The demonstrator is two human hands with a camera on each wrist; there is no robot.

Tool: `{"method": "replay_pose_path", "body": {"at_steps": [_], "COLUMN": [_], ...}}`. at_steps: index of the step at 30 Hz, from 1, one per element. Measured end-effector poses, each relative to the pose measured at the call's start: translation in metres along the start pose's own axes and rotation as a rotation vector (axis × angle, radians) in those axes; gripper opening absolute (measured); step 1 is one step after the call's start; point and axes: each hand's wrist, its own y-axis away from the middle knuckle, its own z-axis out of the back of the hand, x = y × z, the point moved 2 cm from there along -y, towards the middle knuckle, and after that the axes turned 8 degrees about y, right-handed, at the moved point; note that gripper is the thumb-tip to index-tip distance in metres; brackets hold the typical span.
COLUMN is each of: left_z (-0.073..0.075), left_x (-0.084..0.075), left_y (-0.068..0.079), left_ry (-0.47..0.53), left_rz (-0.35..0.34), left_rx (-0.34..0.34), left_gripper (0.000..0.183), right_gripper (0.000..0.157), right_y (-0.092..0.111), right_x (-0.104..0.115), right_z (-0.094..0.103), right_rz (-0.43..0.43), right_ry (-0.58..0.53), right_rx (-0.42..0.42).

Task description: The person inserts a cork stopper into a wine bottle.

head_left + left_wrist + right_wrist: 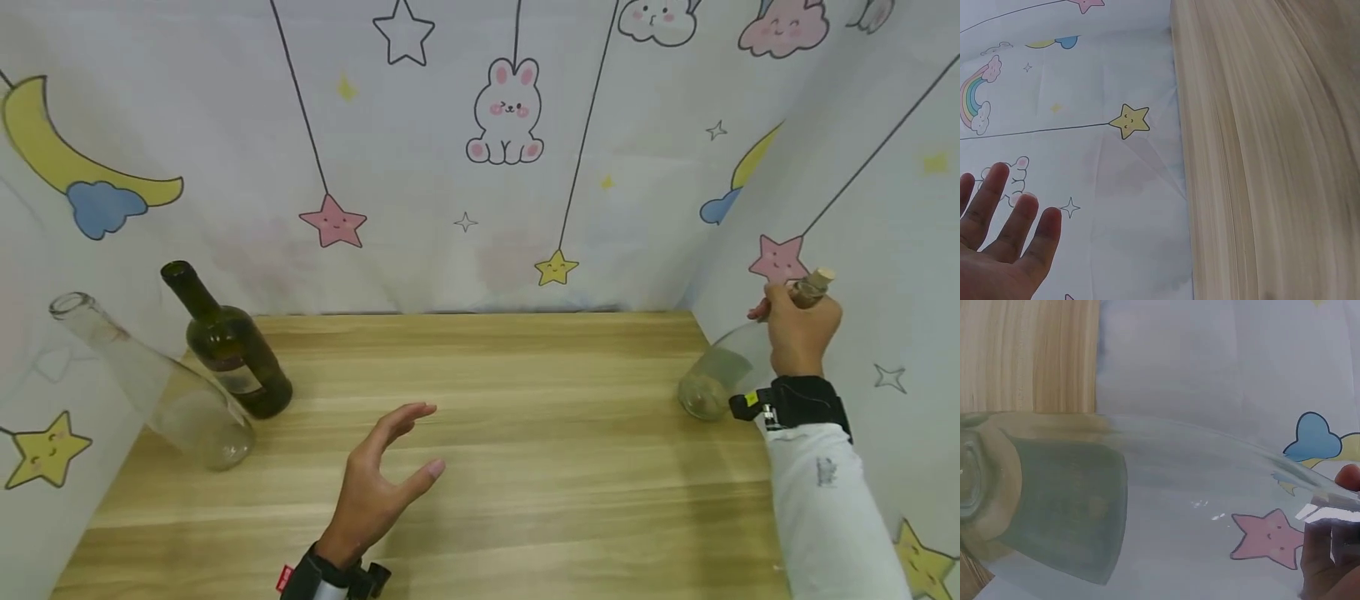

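Observation:
My right hand [804, 332] grips the neck of a clear glass bottle [722, 367] at the right side of the table. A cork [822, 275] sits in its mouth, above the fingers. In the right wrist view the same bottle [1197, 469] spans the picture with a greenish label on its body; whether its base touches the table I cannot tell. My left hand [375, 479] hovers over the front of the table with fingers and thumb spread, holding nothing. At the left stand a dark green bottle [236, 350] and a clear bottle without a cork [176, 400].
The wooden table [487, 433] is bounded by a white backdrop [435, 150] printed with stars, moons and a rabbit at the back and both sides. The two left bottles stand close together by the left backdrop.

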Motion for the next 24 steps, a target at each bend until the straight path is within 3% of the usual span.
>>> {"method": "replay_pose_path", "body": {"at_steps": [13, 18, 24], "left_z": [0.014, 0.023, 0.053], "left_x": [0.03, 0.033, 0.038], "left_y": [0.012, 0.008, 0.004], "left_ry": [0.031, -0.016, -0.025], "left_rz": [-0.013, -0.009, -0.002], "left_rx": [-0.015, -0.024, -0.114], "left_gripper": [0.07, 0.069, 0.064], "right_gripper": [0.024, 0.018, 0.067], "right_y": [0.009, 0.017, 0.052], "right_x": [-0.008, -0.012, -0.011], "right_z": [-0.005, 0.008, 0.018], "right_rz": [0.002, -0.067, -0.111], "right_ry": [0.013, 0.154, 0.191], "right_rx": [0.012, -0.005, -0.041]}}
